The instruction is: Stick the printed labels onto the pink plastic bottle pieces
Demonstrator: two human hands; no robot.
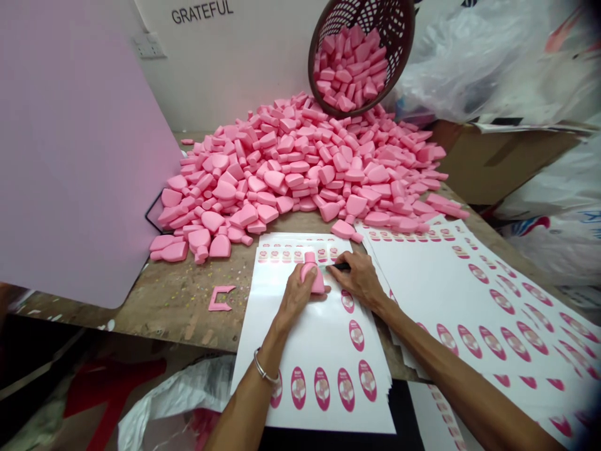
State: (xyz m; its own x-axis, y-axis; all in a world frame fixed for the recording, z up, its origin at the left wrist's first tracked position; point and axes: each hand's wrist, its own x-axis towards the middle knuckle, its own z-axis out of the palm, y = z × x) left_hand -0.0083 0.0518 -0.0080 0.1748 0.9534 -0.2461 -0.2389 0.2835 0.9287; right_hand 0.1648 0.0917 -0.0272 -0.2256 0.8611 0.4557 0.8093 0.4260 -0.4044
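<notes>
My left hand (297,293) is closed around a small flat pink plastic bottle (313,277), its neck pointing away from me. In my right hand (360,279) is a slim black-handled tool (342,266). Its pale tip points left at the bottle's side; whether it touches is too small to tell. Both hands are over a stack of white sticker sheets (300,332). Oval pink labels (346,388) run along the near and right edges of the top sheet, with small heart-like labels (286,256) along its far edge. A bracelet circles my left wrist.
Behind the sheets rises a large heap of pink bottles (291,163), with a tipped brown basket (408,37) spilling more. More sticker sheets (422,275) lie at right. A pink bracket-shaped scrap (220,299) rests on the wooden table (188,319). A pale panel (70,156) stands left; a carton (498,156) sits right.
</notes>
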